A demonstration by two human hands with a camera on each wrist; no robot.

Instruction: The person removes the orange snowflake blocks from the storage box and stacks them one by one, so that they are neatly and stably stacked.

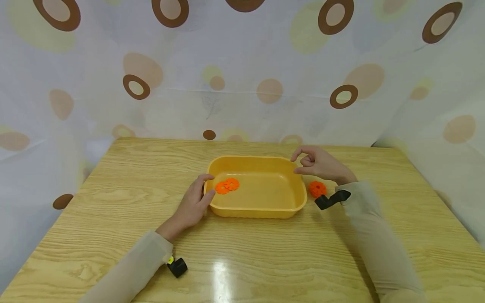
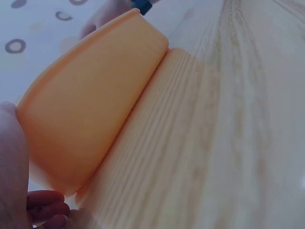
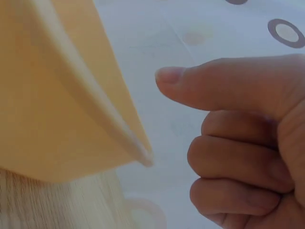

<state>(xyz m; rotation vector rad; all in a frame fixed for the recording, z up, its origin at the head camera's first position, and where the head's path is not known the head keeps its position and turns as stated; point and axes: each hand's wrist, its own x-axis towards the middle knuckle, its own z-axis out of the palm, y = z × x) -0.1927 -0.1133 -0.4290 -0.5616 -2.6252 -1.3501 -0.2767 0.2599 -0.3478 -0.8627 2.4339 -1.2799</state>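
A yellow plastic basin [image 1: 265, 209] sits on the wooden table. Two orange flower-shaped discs [image 1: 232, 184] lie overlapping on its floor near the left end. My left hand [image 1: 193, 204] grips that end, thumb and a finger at the rim; in the left wrist view, curled fingers [image 2: 47, 206] reach the lower edge of the basin wall [image 2: 95, 100]. Over the far right corner of the basin hovers my right hand [image 1: 322, 163], holding nothing. Its thumb [image 3: 209, 86] is extended with a gap to the index finger, and the other fingers are curled in.
More orange flower-shaped discs [image 1: 317, 189] lie in a small pile on the table just right of the basin, below the right wrist. A black wrist camera [image 1: 329, 200] partly overlaps them. A patterned curtain [image 1: 242, 75] hangs behind the table [image 1: 265, 261].
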